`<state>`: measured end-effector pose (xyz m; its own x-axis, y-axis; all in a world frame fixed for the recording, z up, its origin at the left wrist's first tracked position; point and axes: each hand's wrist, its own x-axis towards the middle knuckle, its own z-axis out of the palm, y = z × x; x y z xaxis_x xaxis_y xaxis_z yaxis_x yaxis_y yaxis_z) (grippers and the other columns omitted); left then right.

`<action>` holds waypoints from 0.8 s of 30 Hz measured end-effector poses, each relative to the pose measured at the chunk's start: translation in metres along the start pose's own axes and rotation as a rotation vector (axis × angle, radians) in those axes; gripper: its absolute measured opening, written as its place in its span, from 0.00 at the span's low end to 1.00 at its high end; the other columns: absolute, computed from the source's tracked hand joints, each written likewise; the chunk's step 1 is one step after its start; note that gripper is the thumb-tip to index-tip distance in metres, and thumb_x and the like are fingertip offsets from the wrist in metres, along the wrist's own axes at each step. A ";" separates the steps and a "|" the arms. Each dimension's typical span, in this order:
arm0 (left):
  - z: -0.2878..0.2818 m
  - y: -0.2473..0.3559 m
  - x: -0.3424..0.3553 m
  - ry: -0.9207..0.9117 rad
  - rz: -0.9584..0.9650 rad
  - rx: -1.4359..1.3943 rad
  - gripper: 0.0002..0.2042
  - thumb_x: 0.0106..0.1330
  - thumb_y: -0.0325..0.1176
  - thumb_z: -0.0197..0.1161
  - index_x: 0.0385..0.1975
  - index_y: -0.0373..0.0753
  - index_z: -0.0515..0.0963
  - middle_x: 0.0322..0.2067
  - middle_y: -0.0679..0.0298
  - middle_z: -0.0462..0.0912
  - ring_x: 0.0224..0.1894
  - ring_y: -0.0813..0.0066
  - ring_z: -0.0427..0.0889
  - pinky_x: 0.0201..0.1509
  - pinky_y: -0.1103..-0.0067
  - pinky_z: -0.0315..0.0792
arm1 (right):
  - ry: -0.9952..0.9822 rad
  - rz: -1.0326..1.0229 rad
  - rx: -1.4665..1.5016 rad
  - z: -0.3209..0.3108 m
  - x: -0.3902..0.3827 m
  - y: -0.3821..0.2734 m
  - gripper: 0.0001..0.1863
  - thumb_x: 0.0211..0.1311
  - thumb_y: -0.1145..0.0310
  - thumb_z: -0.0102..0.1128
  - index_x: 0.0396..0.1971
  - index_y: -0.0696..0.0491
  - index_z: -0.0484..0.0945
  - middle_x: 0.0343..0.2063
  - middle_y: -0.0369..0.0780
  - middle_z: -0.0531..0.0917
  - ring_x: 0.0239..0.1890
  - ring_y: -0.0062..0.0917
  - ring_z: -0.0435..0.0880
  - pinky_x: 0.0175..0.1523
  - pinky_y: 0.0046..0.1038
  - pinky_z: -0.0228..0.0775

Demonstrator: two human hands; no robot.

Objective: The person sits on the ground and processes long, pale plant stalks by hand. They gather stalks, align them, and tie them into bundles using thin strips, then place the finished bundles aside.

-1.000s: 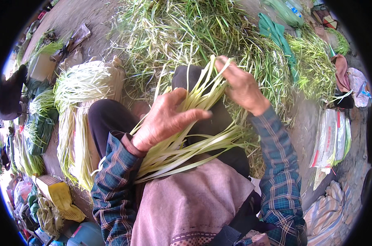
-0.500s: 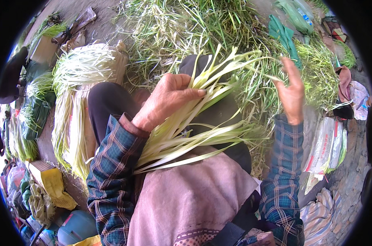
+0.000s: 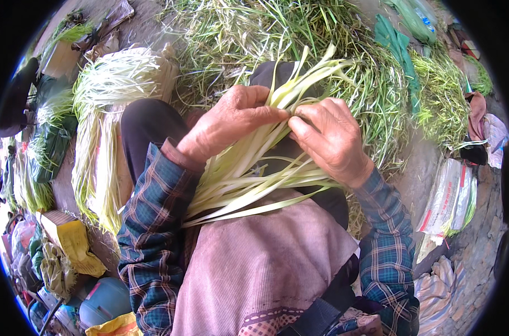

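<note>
I have the bundle of long pale leaves point(image 3: 254, 148) closed in a narrow hold in my left hand point(image 3: 229, 123), thumb laid across its front; my right hand point(image 3: 335, 140) is just beside it, thumb and fingertips pinched on the bundle's right edge, almost meeting my left thumb; how many strands sit in that pinch I cannot tell.

I grip it high, near the loose tips, I think because a hold there gathers the strands into 1 neck and leaves 1 hand for fine work; below, their length slants down to the left, under my left wrist and onto my lap, which probably bears most of the weight.

A looser spread of leaves point(image 3: 265, 193) fans across my lap, below my 2 hands, resting partly on the pink apron point(image 3: 260, 252); the apron likely guards my clothes; my bent knees point(image 3: 153, 120) stand apart, perhaps to make a steady seat for it all.

To my left, pale strands point(image 3: 120, 84) drape over a wrapped block point(image 3: 166, 73), likely so they hang straight; beyond my knees lies a green heap point(image 3: 237, 33).
</note>
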<state>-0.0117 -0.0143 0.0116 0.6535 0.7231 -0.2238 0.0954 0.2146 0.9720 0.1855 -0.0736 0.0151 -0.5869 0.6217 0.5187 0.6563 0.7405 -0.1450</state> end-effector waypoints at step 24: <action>-0.005 -0.003 0.000 -0.023 -0.091 -0.174 0.12 0.47 0.25 0.63 0.32 0.28 0.76 0.22 0.63 0.79 0.21 0.80 0.77 0.26 0.84 0.71 | -0.147 -0.086 0.080 0.001 0.004 -0.009 0.10 0.39 0.73 0.59 0.26 0.55 0.77 0.22 0.36 0.74 0.21 0.27 0.72 0.35 0.29 0.65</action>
<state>-0.0152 -0.0115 0.0080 0.6650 0.6811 -0.3063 0.0247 0.3899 0.9205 0.1772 -0.0778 0.0178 -0.7061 0.5815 0.4042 0.5644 0.8068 -0.1748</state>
